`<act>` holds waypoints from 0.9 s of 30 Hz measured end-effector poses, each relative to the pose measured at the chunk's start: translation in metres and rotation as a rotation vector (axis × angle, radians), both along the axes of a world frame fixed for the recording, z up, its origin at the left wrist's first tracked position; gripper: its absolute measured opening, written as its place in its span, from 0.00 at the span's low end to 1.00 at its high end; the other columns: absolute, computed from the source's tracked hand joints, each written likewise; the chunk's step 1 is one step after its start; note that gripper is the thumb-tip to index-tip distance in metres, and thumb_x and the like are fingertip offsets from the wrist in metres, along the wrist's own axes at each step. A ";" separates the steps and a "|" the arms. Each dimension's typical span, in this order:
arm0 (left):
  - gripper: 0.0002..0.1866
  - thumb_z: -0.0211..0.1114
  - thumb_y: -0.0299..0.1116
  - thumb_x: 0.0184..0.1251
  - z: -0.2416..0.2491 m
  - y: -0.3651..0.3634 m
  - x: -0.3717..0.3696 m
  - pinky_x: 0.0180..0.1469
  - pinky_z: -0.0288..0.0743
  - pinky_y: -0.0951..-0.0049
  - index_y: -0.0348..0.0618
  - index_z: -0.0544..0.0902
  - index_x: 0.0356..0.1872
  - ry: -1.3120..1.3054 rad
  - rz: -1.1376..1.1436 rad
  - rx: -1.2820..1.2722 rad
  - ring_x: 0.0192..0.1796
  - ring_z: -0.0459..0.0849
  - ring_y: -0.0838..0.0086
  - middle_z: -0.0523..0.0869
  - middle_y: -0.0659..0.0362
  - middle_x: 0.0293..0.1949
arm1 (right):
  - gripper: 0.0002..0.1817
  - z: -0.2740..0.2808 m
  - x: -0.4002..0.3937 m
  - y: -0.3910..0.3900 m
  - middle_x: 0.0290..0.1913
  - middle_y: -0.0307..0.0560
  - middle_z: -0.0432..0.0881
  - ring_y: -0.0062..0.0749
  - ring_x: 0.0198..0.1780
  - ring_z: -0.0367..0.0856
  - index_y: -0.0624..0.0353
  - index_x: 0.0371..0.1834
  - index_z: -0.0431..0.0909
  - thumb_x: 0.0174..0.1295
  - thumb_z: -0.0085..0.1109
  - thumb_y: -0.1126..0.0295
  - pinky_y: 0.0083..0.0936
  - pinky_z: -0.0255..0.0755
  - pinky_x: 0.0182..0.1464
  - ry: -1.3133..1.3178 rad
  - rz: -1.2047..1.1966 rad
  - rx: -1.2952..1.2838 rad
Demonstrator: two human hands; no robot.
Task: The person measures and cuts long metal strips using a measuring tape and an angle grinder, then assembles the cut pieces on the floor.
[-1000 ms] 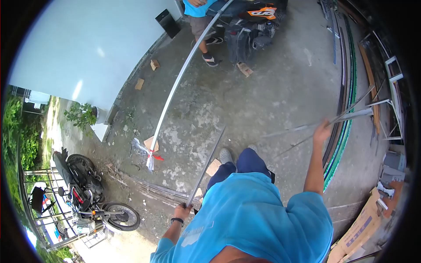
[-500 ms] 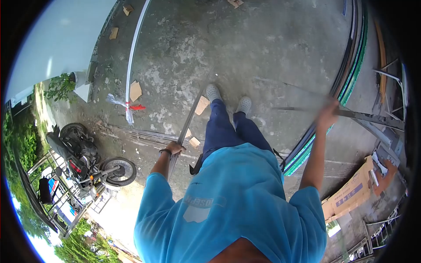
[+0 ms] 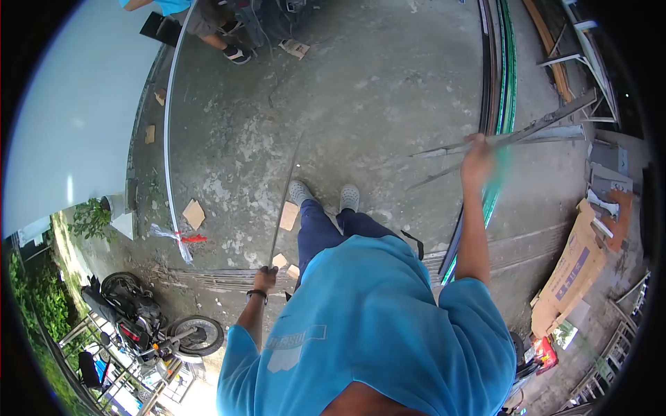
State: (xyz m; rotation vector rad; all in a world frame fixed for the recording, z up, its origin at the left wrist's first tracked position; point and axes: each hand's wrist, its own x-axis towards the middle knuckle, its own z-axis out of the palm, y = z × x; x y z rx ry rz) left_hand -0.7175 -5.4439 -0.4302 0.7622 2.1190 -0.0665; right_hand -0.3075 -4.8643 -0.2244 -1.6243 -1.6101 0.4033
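Note:
My left hand (image 3: 264, 279) is closed round a long, thin, dark metal bar (image 3: 284, 201), which points forward past my left foot. At my other side, my right hand (image 3: 476, 165) grips long, flat metal strips (image 3: 538, 127) that cross over the floor to my right. Their near ends fan apart to the left of the hand, and the fingers are partly smeared by motion. Just beyond that hand runs a bundle of long dark and green lengths (image 3: 510, 66) lying on the floor.
A person's shoe (image 3: 238, 54) shows at the upper left, beside a white-wrapped long bar (image 3: 168, 132). A motorcycle (image 3: 149, 319) stands at the lower left. Cardboard (image 3: 567, 274) and metal frames (image 3: 590, 59) are on the right. Cardboard scraps (image 3: 194, 213) lie about the floor.
The view has shifted, bringing a co-worker's legs in at the upper left. My right hand has swung the strips, so their far end now angles more forward. The left hand still grips its bar.

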 end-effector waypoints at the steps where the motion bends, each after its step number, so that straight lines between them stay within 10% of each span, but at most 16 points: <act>1: 0.31 0.62 0.59 0.72 0.014 0.013 0.004 0.52 0.78 0.47 0.33 0.85 0.37 -0.003 -0.010 0.036 0.49 0.86 0.39 0.87 0.35 0.41 | 0.24 0.000 0.011 0.007 0.31 0.45 0.84 0.29 0.35 0.78 0.65 0.35 0.84 0.81 0.50 0.55 0.30 0.73 0.43 0.005 0.000 0.003; 5: 0.27 0.65 0.55 0.71 0.056 0.084 0.014 0.44 0.77 0.51 0.34 0.85 0.35 -0.032 0.112 0.123 0.40 0.87 0.45 0.87 0.38 0.32 | 0.23 0.025 0.029 0.034 0.30 0.47 0.85 0.29 0.33 0.80 0.65 0.34 0.84 0.80 0.51 0.57 0.30 0.74 0.42 0.040 -0.052 -0.118; 11: 0.26 0.68 0.54 0.70 0.000 0.184 -0.008 0.38 0.74 0.55 0.34 0.84 0.34 -0.157 0.157 0.117 0.31 0.83 0.55 0.85 0.43 0.26 | 0.23 -0.056 0.048 0.143 0.30 0.69 0.85 0.66 0.35 0.87 0.66 0.39 0.84 0.74 0.58 0.52 0.51 0.79 0.39 -0.226 0.018 -0.172; 19: 0.24 0.67 0.49 0.72 -0.068 0.360 -0.011 0.37 0.73 0.51 0.34 0.81 0.29 -0.060 -0.127 0.259 0.30 0.82 0.48 0.83 0.43 0.25 | 0.13 -0.204 -0.034 0.249 0.42 0.67 0.88 0.64 0.46 0.88 0.63 0.47 0.82 0.67 0.57 0.65 0.54 0.81 0.51 -0.538 0.208 -0.717; 27: 0.19 0.70 0.44 0.72 -0.072 0.478 -0.039 0.32 0.72 0.50 0.38 0.78 0.31 0.011 -0.275 0.232 0.27 0.81 0.45 0.81 0.44 0.23 | 0.14 -0.369 0.019 0.190 0.48 0.64 0.88 0.60 0.51 0.87 0.60 0.51 0.84 0.65 0.57 0.68 0.50 0.81 0.55 -0.426 0.181 -1.109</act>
